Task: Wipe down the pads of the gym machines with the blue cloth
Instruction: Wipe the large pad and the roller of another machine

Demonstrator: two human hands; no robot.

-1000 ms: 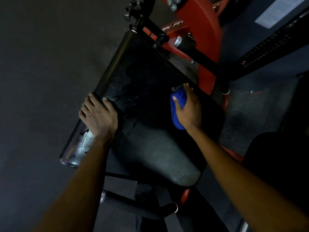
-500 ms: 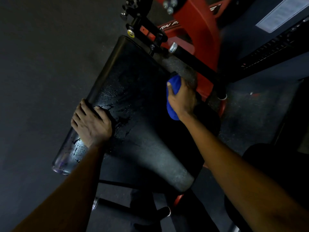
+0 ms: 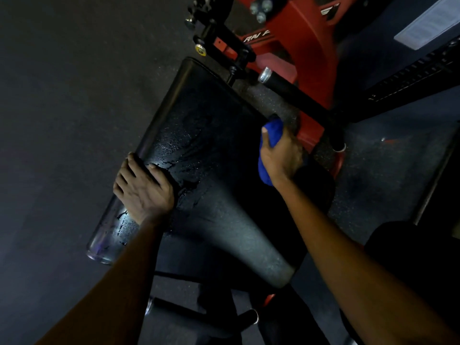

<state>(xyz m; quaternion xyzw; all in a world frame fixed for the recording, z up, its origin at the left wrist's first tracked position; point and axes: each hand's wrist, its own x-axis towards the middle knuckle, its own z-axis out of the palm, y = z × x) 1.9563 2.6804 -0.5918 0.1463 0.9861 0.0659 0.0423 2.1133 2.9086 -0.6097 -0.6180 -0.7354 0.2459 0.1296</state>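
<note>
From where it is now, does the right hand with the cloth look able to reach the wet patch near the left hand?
Probably yes. The right hand holds the blue cloth at the pad edge; bare pad lies between it and the droplets beside the left hand.

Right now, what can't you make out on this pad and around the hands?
Head view only:
- Blue cloth: mostly covered by the right hand, so its contact with the pad is hidden.
- Pad's far right side: in deep shadow; wet or dry unclear.
- Pad under the left hand: covered.
- Red frame lettering: cut off, unreadable.
- White label at the top right: blurred.
</note>
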